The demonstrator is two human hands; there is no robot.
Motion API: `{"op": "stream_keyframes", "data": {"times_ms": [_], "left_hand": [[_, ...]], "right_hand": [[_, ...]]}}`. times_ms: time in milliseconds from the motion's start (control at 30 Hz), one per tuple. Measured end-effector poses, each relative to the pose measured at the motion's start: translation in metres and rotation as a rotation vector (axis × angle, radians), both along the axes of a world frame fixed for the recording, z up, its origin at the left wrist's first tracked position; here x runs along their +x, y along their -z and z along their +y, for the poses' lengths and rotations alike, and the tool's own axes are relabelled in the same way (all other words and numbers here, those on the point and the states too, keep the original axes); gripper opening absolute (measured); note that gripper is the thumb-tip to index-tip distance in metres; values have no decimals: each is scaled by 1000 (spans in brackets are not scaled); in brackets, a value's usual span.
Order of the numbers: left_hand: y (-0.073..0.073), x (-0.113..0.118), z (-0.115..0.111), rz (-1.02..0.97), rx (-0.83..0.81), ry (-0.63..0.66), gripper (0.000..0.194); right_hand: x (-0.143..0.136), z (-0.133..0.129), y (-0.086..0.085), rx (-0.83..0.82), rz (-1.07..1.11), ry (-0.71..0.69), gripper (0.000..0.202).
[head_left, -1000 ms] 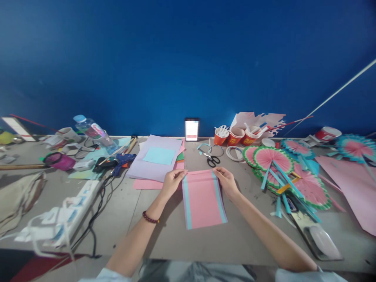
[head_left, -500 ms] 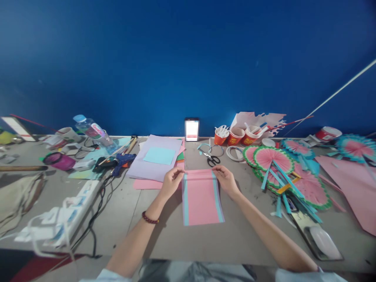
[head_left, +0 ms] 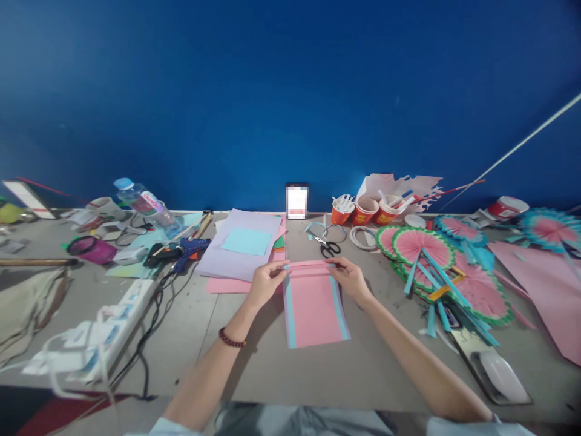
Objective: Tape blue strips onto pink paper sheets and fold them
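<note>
A pink sheet of paper [head_left: 315, 309] with blue and lilac side borders hangs from its far edge between my hands, its near end toward me. Narrow folds run across that far edge. My left hand [head_left: 267, 281] pinches the far left corner between thumb and fingers. At the far right corner my right hand [head_left: 349, 280] grips the paper the same way. Just beyond it lie black-handled scissors [head_left: 327, 247], blades partly open. Left of the sheet is a stack of lilac paper [head_left: 238, 257] with a light blue piece [head_left: 247, 241] on top.
Red paper cups [head_left: 364, 212] holding pens and sticks stand against the blue wall. Finished-looking pleated watermelon fans [head_left: 424, 251] lie at right, near a white mouse [head_left: 500, 374]. A power strip [head_left: 120, 324], glue gun [head_left: 188, 251] and plastic bottle [head_left: 147, 203] are at left. A phone [head_left: 297, 201] leans upright.
The sheet's far edge has been lifted and folded a little more, showing a raised strip. Its near end has shifted slightly right. Both hands keep their pinch.
</note>
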State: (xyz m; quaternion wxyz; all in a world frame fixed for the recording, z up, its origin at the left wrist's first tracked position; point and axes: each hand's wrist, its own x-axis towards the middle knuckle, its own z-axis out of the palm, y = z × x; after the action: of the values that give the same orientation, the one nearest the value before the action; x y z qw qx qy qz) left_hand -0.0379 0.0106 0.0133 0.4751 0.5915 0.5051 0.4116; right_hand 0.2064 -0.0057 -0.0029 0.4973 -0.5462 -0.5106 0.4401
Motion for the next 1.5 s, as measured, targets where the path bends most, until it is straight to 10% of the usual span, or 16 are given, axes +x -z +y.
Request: {"op": "stream_keyframes", "data": {"times_ms": [1500], "left_hand": [[-3, 3, -3, -20, -57, 136, 31]], "right_hand": [[-2, 0, 4, 35, -117, -51, 26]]}}
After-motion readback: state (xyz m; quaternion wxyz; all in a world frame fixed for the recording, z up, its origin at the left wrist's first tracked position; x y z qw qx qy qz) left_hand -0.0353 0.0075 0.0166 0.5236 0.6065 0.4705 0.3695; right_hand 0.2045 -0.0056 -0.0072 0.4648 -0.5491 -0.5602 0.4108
